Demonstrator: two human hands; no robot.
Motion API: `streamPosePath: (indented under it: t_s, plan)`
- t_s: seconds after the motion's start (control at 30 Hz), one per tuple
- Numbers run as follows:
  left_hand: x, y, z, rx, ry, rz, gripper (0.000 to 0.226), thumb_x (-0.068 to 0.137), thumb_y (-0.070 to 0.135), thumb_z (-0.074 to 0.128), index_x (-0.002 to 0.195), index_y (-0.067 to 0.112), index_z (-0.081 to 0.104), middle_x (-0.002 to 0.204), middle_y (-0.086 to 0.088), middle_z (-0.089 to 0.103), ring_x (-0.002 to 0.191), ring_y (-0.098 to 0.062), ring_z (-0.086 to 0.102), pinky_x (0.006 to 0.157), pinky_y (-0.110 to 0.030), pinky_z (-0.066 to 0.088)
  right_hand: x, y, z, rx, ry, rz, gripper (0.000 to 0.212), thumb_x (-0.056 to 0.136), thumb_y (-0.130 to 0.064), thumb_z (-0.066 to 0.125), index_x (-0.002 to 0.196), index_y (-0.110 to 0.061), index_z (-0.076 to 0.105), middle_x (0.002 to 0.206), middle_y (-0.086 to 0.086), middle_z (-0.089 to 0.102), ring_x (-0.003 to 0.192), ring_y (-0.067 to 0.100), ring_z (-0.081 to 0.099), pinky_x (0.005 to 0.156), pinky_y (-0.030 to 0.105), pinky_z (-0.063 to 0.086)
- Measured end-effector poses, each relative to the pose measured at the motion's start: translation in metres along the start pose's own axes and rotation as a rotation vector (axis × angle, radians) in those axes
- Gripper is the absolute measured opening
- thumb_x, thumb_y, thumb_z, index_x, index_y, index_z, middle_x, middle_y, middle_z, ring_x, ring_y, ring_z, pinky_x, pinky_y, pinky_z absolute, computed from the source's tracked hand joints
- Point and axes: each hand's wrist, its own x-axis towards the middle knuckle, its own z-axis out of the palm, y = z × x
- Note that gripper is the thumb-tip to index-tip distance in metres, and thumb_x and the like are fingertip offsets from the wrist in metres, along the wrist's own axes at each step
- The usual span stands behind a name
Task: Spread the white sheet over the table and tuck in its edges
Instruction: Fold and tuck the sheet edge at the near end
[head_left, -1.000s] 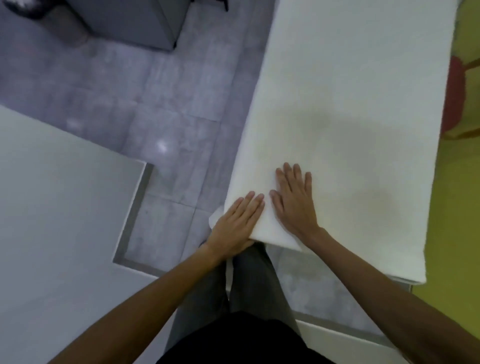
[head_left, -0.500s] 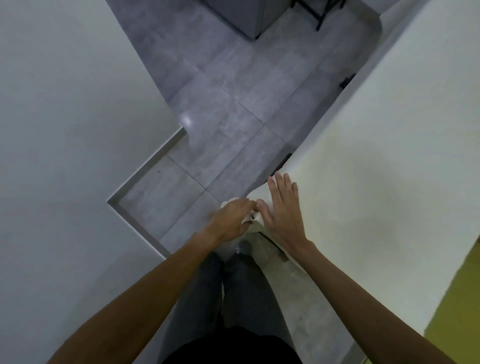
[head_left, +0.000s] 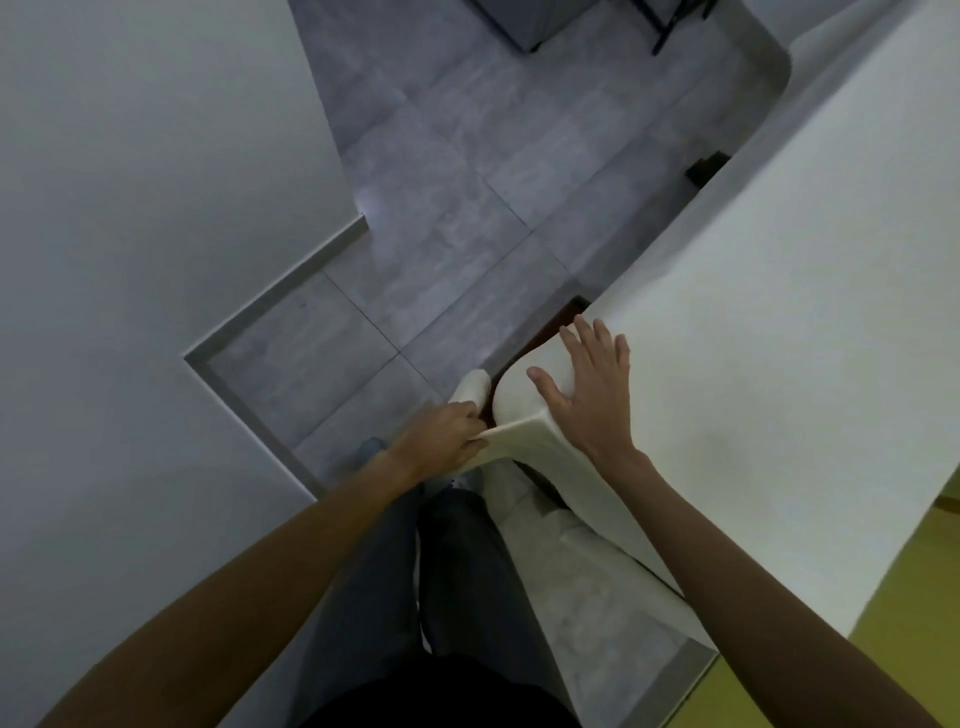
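Note:
The white sheet (head_left: 769, 312) covers the long table on the right and runs away toward the top right. A dark brown strip of the table (head_left: 558, 319) shows under the sheet at the near left corner. My right hand (head_left: 589, 387) lies flat with spread fingers on the sheet over that rounded corner. My left hand (head_left: 441, 439) grips the loose hanging corner of the sheet just beside and below the table corner. A white fold of the sheet sticks out beyond its knuckles.
A white wall (head_left: 145, 260) with a grey skirting fills the left side. Grey tiled floor (head_left: 457, 208) lies between wall and table. A grey cabinet (head_left: 524, 21) stands at the far top. Yellow-green floor (head_left: 914, 597) shows at the lower right. My legs stand by the table end.
The view has swung left and tilted. My left hand went from lying flat on the sheet to gripping its hanging corner. My right hand stays flat on the corner.

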Motion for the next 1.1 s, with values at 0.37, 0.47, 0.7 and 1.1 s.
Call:
streamPosePath:
  t_s: [0.37,0.47,0.7,1.1]
  plan:
    - [-0.075,-0.071,0.028,0.095,0.047,-0.066,0.021,0.076,0.027,0.079,0.090,0.020,0.066,0.083,-0.001,0.067,0.070,-0.019,0.064,0.066,-0.033,0.054,0.018,-0.002,-0.018,-0.264,-0.116,-0.086,0.095,0.086,-0.090,0.024,0.149,-0.021,0.046,0.163,0.006,0.035,0.155,0.026,0.021,0.124,0.059,0.000]
    - [-0.078,-0.096,0.021,0.096,0.162,-0.074,0.011,0.087,0.025,0.065,0.087,0.015,0.072,0.081,-0.005,0.065,0.070,-0.025,0.063,0.068,-0.036,0.052,0.019,-0.002,-0.013,-0.290,-0.143,-0.067,0.098,0.086,-0.090,0.019,0.154,-0.022,0.038,0.166,0.007,0.029,0.156,0.027,0.016,0.125,0.059,-0.003]
    - [0.015,-0.118,-0.004,0.146,0.203,-0.029,0.007,0.084,0.017,0.065,0.084,0.015,0.072,0.088,-0.009,0.066,0.083,-0.032,0.061,0.079,-0.042,0.047,0.020,0.001,-0.008,-0.282,-0.113,-0.059,0.099,0.085,-0.090,0.025,0.154,-0.019,0.036,0.163,0.003,0.035,0.154,0.024,0.023,0.125,0.055,-0.006]
    - [0.156,-0.098,0.040,0.116,0.139,0.036,0.007,0.092,0.020,0.061,0.093,0.014,0.058,0.098,-0.010,0.065,0.093,-0.029,0.055,0.082,-0.040,0.042,0.020,0.005,0.000,-0.120,-0.012,-0.012,0.078,0.084,-0.074,0.052,0.143,-0.024,0.048,0.148,0.003,0.054,0.141,0.023,0.042,0.127,0.051,-0.002]
